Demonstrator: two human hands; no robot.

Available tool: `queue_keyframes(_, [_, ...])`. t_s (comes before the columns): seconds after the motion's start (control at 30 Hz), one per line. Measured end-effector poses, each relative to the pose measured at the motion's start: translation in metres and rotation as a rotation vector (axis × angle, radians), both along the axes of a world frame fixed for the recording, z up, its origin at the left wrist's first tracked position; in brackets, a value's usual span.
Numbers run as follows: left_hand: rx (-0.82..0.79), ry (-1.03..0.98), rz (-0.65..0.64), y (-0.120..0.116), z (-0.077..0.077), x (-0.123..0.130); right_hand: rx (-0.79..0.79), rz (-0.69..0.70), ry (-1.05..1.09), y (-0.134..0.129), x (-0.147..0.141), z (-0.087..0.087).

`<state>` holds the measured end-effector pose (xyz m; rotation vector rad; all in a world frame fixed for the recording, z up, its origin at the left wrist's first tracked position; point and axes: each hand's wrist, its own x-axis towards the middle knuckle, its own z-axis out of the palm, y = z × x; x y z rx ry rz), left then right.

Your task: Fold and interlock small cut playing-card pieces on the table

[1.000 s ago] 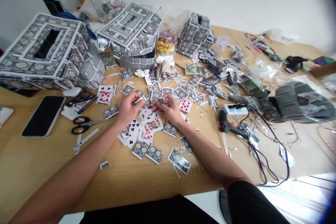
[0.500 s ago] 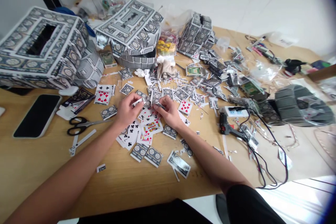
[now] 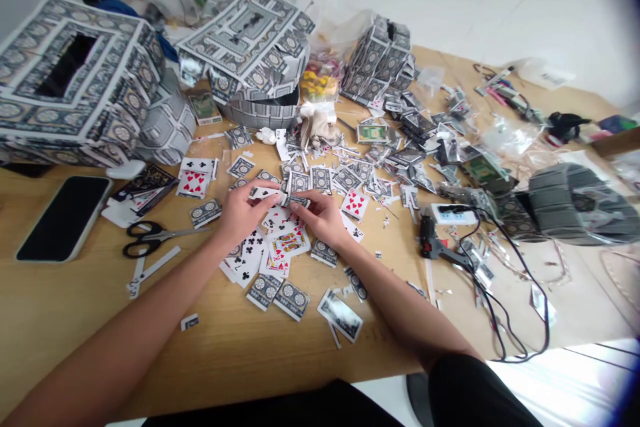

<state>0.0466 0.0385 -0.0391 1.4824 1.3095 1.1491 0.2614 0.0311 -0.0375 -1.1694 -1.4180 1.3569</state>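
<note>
My left hand (image 3: 249,208) pinches a small playing card piece (image 3: 262,193) with black pips on its pale face. Close against it, my right hand (image 3: 320,213) grips a dark patterned playing card piece (image 3: 299,201) between thumb and fingers. The two pieces meet or nearly meet end to end; I cannot tell whether they touch. Under the hands lie loose playing cards, among them a face card (image 3: 291,241) and a seven of clubs (image 3: 246,265). Cut card backs (image 3: 291,299) rest nearer to me. Black-handled scissors (image 3: 150,238) lie left of my left forearm.
A phone (image 3: 65,218) lies at the left. Card-covered boxes (image 3: 130,90) stand behind, with another box (image 3: 250,33) in the middle. At right are a glue gun (image 3: 435,243), a power strip (image 3: 453,214), black cables (image 3: 500,310) and a round card-built ring (image 3: 560,207). Card scraps cover the middle.
My hands have come together, bringing the two card pieces close to each other. The left piece has turned, so its pips show more. The view has shifted slightly.
</note>
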Motion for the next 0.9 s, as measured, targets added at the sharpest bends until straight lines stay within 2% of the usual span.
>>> queue_keyframes(0.23, [0.064,0.037,0.050,0.0010,-0.0018,-0.0002,-0.035,0.039,0.051,-0.0005,0.0006,-0.0038])
queue_keyframes(0.5, [0.053,0.051,0.095,-0.0011,0.0016,0.0013,-0.012,0.045,0.057,-0.0011,-0.0010,-0.0037])
queue_keyframes(0.9, [0.079,0.102,0.032,0.0003,-0.0029,-0.0008,-0.031,0.036,0.033,-0.0020,-0.0012,-0.0033])
